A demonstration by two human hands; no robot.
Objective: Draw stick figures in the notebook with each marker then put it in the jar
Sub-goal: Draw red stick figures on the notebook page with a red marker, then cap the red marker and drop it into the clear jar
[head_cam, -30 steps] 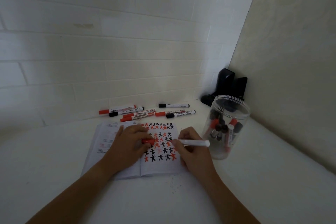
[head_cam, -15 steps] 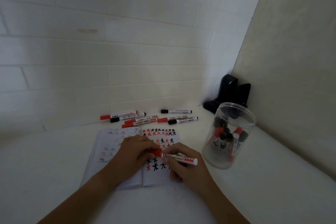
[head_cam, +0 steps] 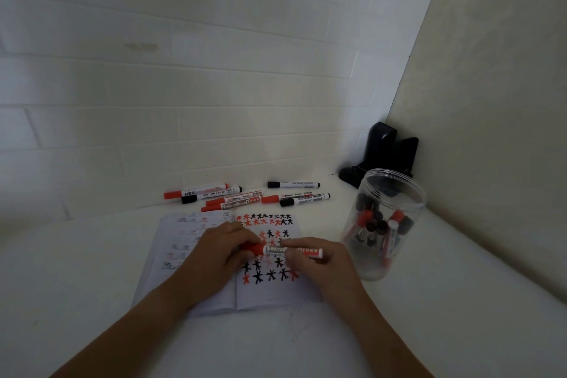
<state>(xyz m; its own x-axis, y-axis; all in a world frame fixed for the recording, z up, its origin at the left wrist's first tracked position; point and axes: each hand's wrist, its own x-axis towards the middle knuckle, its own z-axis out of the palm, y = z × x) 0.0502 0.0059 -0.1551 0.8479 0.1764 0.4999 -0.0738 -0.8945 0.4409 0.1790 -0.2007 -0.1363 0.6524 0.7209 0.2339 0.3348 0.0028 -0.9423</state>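
Observation:
An open notebook [head_cam: 270, 294] lies on the white counter, its right page filled with red and black stick figures. Over that page both hands hold one red whiteboard marker [head_cam: 276, 250] level. My left hand [head_cam: 214, 255] grips its red cap end, and my right hand [head_cam: 319, 264] pinches the white barrel. The cap sits against the barrel. A clear plastic jar [head_cam: 383, 224] stands open to the right of the notebook, with several red and black markers inside.
Several more red and black markers [head_cam: 245, 196] lie in a loose row behind the notebook near the tiled wall. A black object [head_cam: 383, 153] stands in the back right corner behind the jar. A beige wall closes off the right side.
The marker's red cap, held apart in the left hand a second ago, has been brought onto the barrel. Both hands now hold the marker a little nearer to me.

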